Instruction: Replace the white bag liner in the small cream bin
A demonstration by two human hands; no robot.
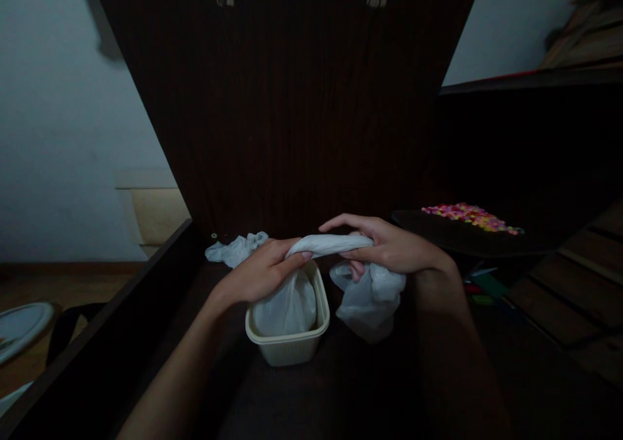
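Fingers (299, 259) of our left hand (263, 270) are gripping one end of a twisted plastic strip (335, 244), the thumb pressing along its near side. Our right hand (392, 244) is clasping the other end, its thumb lying against the strip while one finger is stretching out above it. Between our hands, the white strip is running nearly level over the far part of a cream tub (289, 354), which is standing upright and holding a translucent bag (287, 309). That bag is rising toward our left hand; we cannot tell whether it is joining the strip. Loose plastic (372, 307) is bunching below our right hand, beside the tub. Beyond our left hand, a crumpled bag (231, 252) is lying on the dark surface (341, 394).
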